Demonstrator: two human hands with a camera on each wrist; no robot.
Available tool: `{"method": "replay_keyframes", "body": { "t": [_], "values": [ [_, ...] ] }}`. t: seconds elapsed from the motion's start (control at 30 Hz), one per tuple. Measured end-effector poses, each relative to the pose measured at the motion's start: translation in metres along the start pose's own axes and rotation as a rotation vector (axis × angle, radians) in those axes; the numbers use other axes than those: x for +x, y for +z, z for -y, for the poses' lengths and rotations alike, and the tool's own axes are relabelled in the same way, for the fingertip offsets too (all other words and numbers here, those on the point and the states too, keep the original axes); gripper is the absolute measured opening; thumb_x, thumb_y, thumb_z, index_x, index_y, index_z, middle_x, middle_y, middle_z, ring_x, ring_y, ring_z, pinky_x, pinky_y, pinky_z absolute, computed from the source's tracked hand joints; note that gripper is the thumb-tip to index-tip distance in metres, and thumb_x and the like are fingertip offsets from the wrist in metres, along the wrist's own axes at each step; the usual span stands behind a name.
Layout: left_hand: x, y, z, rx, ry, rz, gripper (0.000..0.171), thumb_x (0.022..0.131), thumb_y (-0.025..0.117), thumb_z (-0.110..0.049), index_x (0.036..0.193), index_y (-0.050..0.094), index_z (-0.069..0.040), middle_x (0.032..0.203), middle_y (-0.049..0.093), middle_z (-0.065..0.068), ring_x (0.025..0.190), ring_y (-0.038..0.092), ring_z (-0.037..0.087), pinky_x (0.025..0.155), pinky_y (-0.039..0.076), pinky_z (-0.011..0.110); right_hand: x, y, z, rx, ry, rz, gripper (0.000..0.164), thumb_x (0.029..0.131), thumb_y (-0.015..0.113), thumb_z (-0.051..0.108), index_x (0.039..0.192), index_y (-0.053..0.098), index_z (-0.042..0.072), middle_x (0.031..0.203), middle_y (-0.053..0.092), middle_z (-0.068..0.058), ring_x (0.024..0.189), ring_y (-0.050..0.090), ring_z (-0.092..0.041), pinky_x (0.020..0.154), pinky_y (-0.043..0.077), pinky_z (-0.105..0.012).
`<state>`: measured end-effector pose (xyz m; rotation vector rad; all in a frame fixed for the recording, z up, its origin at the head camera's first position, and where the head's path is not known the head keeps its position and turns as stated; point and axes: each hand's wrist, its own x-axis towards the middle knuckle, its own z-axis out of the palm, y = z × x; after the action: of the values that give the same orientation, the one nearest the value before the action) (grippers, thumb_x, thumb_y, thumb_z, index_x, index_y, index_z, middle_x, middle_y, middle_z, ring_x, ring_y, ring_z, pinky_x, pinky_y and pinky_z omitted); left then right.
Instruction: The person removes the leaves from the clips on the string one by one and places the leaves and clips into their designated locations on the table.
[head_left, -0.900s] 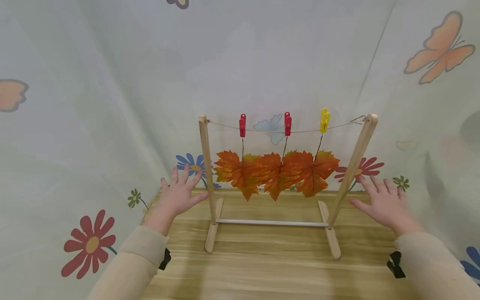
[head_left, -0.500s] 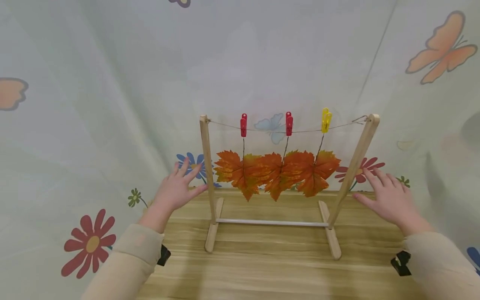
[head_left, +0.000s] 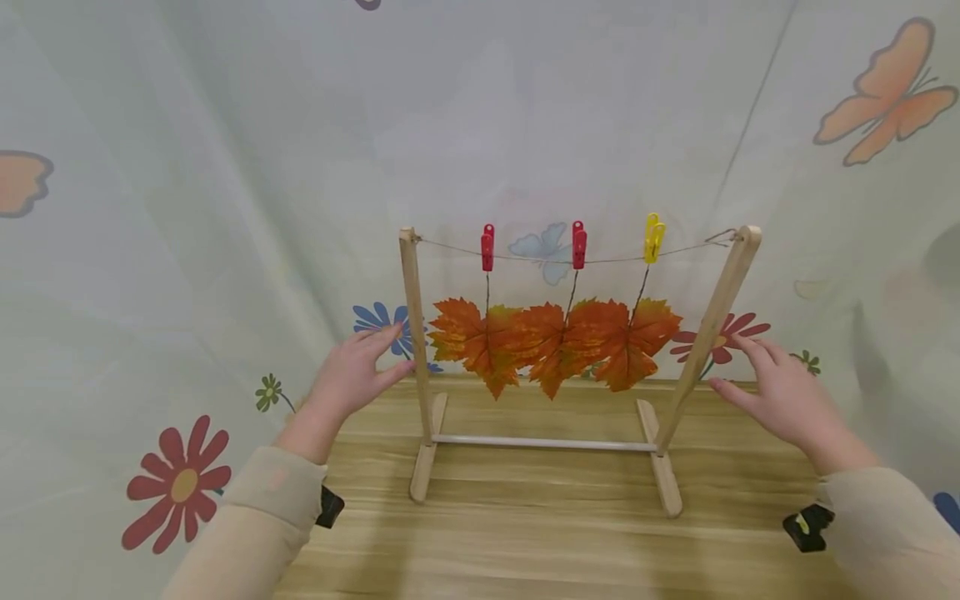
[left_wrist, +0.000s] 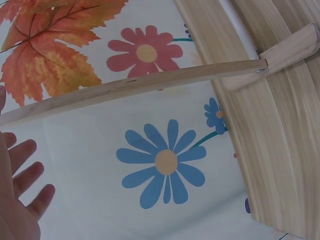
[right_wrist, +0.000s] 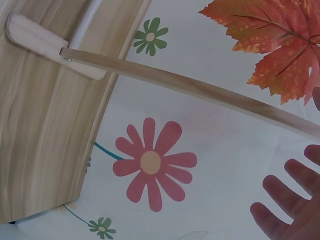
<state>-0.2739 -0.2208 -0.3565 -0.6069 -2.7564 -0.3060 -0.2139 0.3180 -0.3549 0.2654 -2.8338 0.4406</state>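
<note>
A wooden stand holds a string between its two posts. Two red clothespins and a yellow clothespin sit on that string. Orange artificial maple leaves hang below them by dark stems, side by side and overlapping. My left hand is beside the left post, fingers extended, holding nothing; whether its thumb touches the post I cannot tell. Just outside the right post, my right hand has its fingers spread in the right wrist view and grips nothing.
The stand's feet, joined by a pale crossbar, rest on a wood-grain table. Behind and around it hangs a light cloth printed with flowers and butterflies. Black wrist straps show at both sleeves.
My left hand has turned slightly and its spread fingers have come closer together. My right hand has moved a little to the right. The stand and leaves stay in place.
</note>
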Motion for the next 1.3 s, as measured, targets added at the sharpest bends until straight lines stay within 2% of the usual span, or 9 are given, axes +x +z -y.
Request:
{"method": "replay_keyframes", "body": {
  "t": [0.13, 0.27, 0.43, 0.57, 0.73, 1.0, 1.3],
  "values": [
    [-0.001, -0.002, -0.002, 0.000, 0.044, -0.061, 0.066, 0.087, 0.063, -0.044, 0.138, 0.046, -0.006, 0.131, 0.055, 0.012, 0.115, 0.049, 0.036, 0.093, 0.040, 0.053, 0.001, -0.002, 0.005, 0.046, 0.011, 0.016, 0.075, 0.088, 0.060, 0.047, 0.136, 0.037, -0.006, 0.128, 0.038, -0.036, 0.110, 0.041, -0.052, 0.085, 0.033, -0.069],
    [0.000, -0.004, -0.006, 0.003, 0.088, -0.118, 0.061, 0.085, 0.068, -0.039, 0.132, 0.052, -0.005, 0.125, 0.059, 0.012, 0.106, 0.054, 0.033, 0.089, 0.044, 0.048, 0.003, -0.003, 0.011, 0.077, -0.009, -0.004, 0.066, 0.089, 0.063, 0.037, 0.133, 0.041, -0.007, 0.119, 0.047, -0.032, 0.101, 0.051, -0.047, 0.079, 0.040, -0.065],
    [0.004, -0.004, -0.013, -0.007, 0.091, -0.134, 0.056, 0.084, 0.070, -0.033, 0.129, 0.055, -0.004, 0.122, 0.060, 0.013, 0.106, 0.054, 0.033, 0.090, 0.044, 0.047, 0.007, -0.005, 0.016, 0.106, -0.041, -0.048, 0.055, 0.089, 0.065, 0.024, 0.129, 0.046, -0.009, 0.111, 0.056, -0.029, 0.092, 0.057, -0.043, 0.075, 0.045, -0.060],
    [0.008, -0.002, -0.019, -0.027, 0.091, -0.142, 0.056, 0.083, 0.071, -0.032, 0.129, 0.055, -0.004, 0.121, 0.061, 0.012, 0.106, 0.055, 0.032, 0.090, 0.045, 0.046, 0.008, -0.007, 0.020, 0.186, -0.013, -0.043, 0.054, 0.092, 0.061, 0.026, 0.130, 0.045, -0.007, 0.112, 0.057, -0.027, 0.091, 0.058, -0.040, 0.072, 0.047, -0.056],
    [0.011, -0.001, -0.025, -0.050, 0.101, -0.181, 0.054, 0.082, 0.073, -0.032, 0.126, 0.058, -0.004, 0.115, 0.064, 0.011, 0.101, 0.057, 0.030, 0.086, 0.047, 0.044, 0.008, -0.009, 0.022, 0.273, 0.014, -0.037, 0.055, 0.094, 0.057, 0.029, 0.134, 0.041, -0.004, 0.123, 0.053, -0.026, 0.096, 0.055, -0.039, 0.072, 0.048, -0.054],
    [0.015, 0.003, -0.033, -0.093, 0.077, -0.144, 0.055, 0.084, 0.070, -0.035, 0.127, 0.057, -0.004, 0.116, 0.064, 0.010, 0.106, 0.056, 0.030, 0.090, 0.046, 0.045, 0.013, -0.009, 0.026, 0.296, -0.011, -0.033, 0.053, 0.094, 0.058, 0.027, 0.132, 0.042, -0.005, 0.120, 0.054, -0.026, 0.097, 0.055, -0.040, 0.072, 0.048, -0.053],
    [0.026, 0.008, -0.050, -0.144, 0.074, -0.091, 0.049, 0.088, 0.066, -0.033, 0.128, 0.057, -0.007, 0.111, 0.065, 0.011, 0.091, 0.060, 0.024, 0.079, 0.050, 0.041, 0.019, -0.010, 0.031, 0.322, -0.008, -0.026, 0.052, 0.094, 0.057, 0.029, 0.133, 0.043, -0.004, 0.114, 0.057, -0.024, 0.095, 0.055, -0.036, 0.070, 0.050, -0.046]
  ]
}}
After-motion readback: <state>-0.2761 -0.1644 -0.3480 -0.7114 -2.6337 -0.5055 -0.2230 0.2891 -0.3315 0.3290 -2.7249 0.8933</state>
